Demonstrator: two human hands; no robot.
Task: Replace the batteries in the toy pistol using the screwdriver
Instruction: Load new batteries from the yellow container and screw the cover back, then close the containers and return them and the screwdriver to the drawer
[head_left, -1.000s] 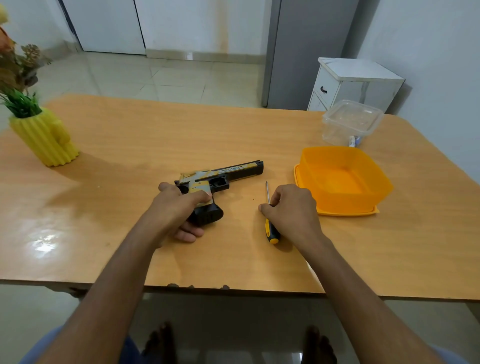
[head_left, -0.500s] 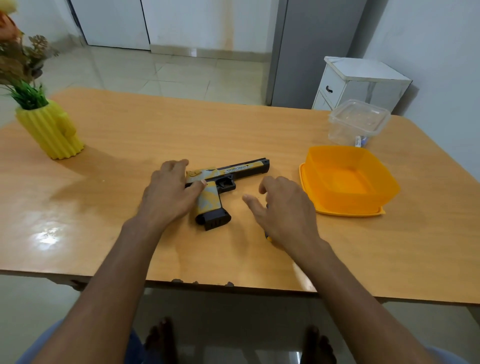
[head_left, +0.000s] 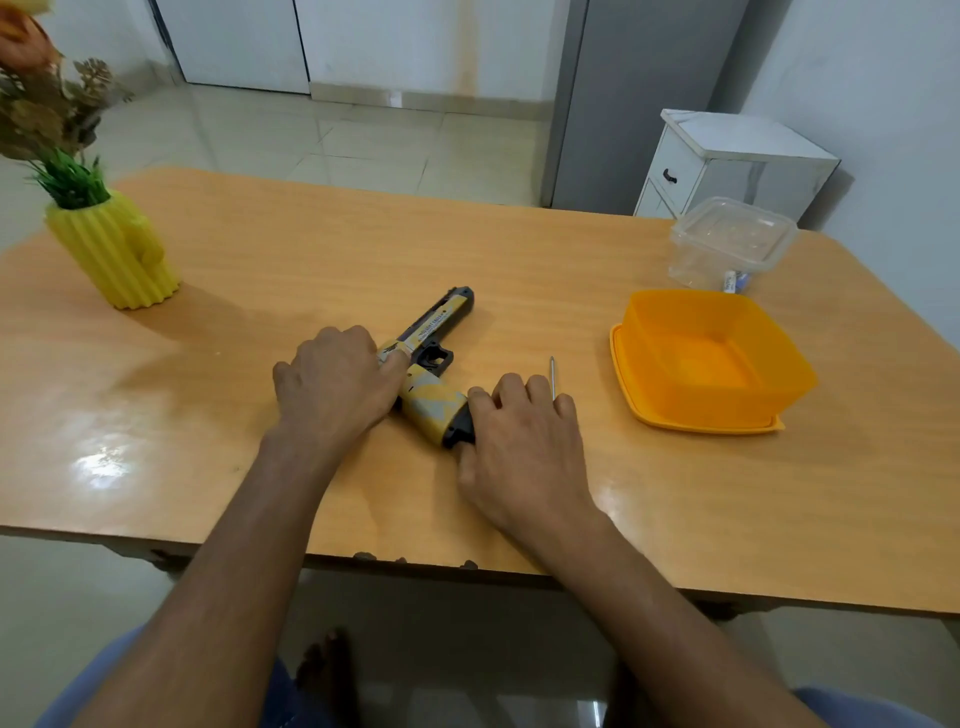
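One toy pistol (head_left: 434, 358) gripped by left hand (head_left: 332, 382) and right hand (head_left: 519, 441) (both curled), one screwdriver (head_left: 552, 375)

pistol (head_left: 434, 332) left of screwdriver (head_left: 552, 375), on table (head_left: 311, 249)

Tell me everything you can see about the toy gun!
The toy pistol lies flat on its side on the wooden table. It looks like plastic, black with yellow and grey patches and a yellow strip of tiny print along the barrel, which points away and to the right. The left hand holds its rear end, and the right hand grips the black base of the grip.
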